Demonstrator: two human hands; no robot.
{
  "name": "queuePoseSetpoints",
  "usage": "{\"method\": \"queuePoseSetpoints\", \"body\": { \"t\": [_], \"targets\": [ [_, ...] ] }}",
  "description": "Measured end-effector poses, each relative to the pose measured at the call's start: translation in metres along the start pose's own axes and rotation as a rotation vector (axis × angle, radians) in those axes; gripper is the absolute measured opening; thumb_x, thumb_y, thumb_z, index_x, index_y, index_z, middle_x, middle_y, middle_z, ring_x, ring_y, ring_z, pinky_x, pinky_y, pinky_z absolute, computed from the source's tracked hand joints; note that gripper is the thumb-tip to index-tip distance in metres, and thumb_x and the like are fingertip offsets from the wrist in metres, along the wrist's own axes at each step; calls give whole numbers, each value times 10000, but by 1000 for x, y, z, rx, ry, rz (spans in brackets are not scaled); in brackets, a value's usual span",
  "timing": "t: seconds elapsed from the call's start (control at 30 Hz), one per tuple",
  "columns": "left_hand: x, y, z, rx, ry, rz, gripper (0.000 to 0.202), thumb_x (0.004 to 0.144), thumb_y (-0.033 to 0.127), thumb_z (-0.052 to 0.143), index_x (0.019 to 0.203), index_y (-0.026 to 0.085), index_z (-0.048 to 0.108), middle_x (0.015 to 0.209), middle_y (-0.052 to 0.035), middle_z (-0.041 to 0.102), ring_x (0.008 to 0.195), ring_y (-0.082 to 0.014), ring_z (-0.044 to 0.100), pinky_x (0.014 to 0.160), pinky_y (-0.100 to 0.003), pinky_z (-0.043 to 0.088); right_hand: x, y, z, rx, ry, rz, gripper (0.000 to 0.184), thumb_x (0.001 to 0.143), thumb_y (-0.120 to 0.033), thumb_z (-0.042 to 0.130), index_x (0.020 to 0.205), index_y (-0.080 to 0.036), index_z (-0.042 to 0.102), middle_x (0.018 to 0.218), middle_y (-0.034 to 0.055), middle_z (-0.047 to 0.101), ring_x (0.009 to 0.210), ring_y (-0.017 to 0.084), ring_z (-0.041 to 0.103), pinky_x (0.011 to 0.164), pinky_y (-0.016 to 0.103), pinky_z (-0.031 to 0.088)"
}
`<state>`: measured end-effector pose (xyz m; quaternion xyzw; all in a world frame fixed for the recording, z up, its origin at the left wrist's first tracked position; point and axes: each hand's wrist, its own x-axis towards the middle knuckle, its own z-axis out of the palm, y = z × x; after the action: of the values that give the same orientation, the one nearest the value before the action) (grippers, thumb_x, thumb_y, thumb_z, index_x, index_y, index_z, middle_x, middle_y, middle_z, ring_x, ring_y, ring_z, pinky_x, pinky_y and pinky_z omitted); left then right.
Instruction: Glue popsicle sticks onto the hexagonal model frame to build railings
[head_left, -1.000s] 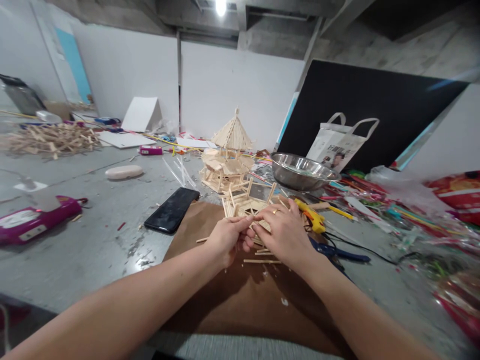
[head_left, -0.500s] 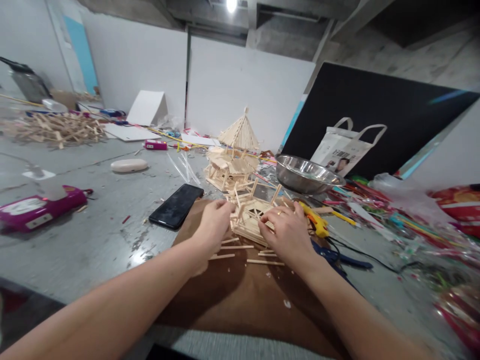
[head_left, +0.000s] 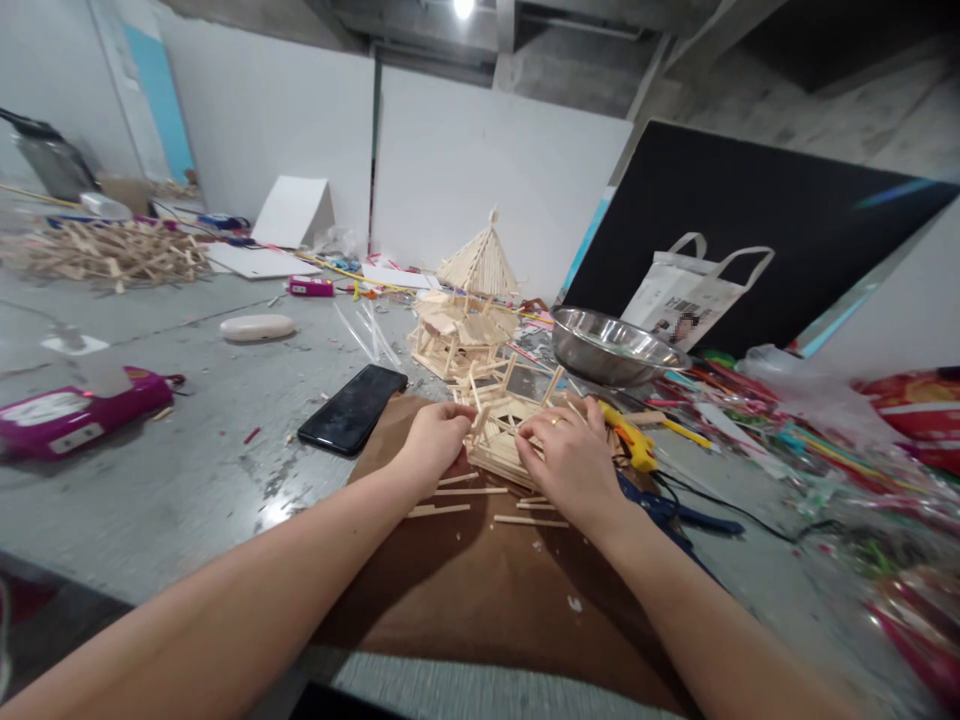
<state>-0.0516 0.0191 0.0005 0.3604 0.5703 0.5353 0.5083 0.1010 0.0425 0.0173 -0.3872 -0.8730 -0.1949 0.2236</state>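
Observation:
A small pavilion frame of pale wooden sticks (head_left: 506,455), with a flat base and upright posts, sits on a brown board (head_left: 480,610). At its left corner, my left hand (head_left: 437,440) has thumb and fingers pinched together by a post; the fingertips are partly hidden. My right hand (head_left: 574,460), wearing a ring, curls round the frame's right side with the thumb near the base. Several loose wooden sticks (head_left: 531,521) lie in front of the frame. A finished-looking stick pavilion (head_left: 480,270) with a pointed roof stands just behind.
A black phone (head_left: 352,410) lies left of the board. To the right are a yellow glue gun (head_left: 632,440), blue-handled pliers (head_left: 686,515) and a steel bowl (head_left: 619,350). A purple power strip (head_left: 90,410) is at left. Plastic scraps (head_left: 817,450) cover the right side.
My left hand has shifted slightly right and in closer to the frame's left corner. My right hand stays at the right side, almost unmoved.

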Motion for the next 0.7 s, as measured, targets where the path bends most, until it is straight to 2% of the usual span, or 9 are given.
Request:
{"method": "queuePoseSetpoints", "body": {
  "t": [0.33,0.7],
  "targets": [
    [4,-7,0,121,-25,83,312,629,114,425,885,108,604,333,57,408,298,-82,374,307,-166,259,0,2,3,-1,-2,-21,162,778,-239,453,690,-192,581,749,22,638,844,176,521,957,443,144],
    [8,-11,-1,154,-38,109,263,632,152,439,811,129,631,347,52,418,292,-75,372,315,-169,258,0,2,3,15,0,-22,152,777,-238,457,699,-195,580,755,13,637,835,168,523,961,437,143]
  ]
}}
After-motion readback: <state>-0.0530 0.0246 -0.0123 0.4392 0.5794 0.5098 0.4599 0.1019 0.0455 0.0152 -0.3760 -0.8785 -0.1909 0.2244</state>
